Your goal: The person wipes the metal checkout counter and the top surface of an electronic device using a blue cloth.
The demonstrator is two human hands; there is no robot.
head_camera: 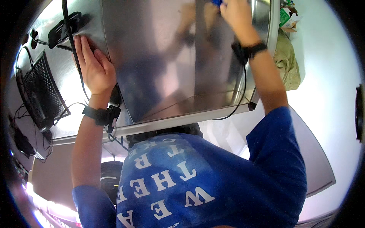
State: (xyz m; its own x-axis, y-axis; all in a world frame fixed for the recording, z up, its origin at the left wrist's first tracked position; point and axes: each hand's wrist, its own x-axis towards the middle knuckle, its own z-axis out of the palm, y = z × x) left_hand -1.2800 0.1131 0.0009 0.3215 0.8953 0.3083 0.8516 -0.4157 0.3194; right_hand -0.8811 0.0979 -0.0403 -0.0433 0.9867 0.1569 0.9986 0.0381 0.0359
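My left hand (98, 69) rests on the shiny metal tabletop (68, 85), fingers straight and lying side by side. It holds nothing that I can see, and a black cable (74, 51) runs past its fingers. At the top edge of the picture, my right hand (238, 14) grips a small blue object (217, 2), which is mostly cut off by the frame. Under the right hand lies a broad, glossy metal sheet (159, 85) that reflects my arm. Each wrist wears a black strap with a small device, the right strap (249, 52) trailing a thin cable.
A black device (64, 28) and a perforated black tray or stand (42, 91) with tangled cables are at the left. Beyond the table's right edge are a green-and-white box (288, 18) and an olive bag or cloth (286, 62). The table's front edge (182, 119) borders my body.
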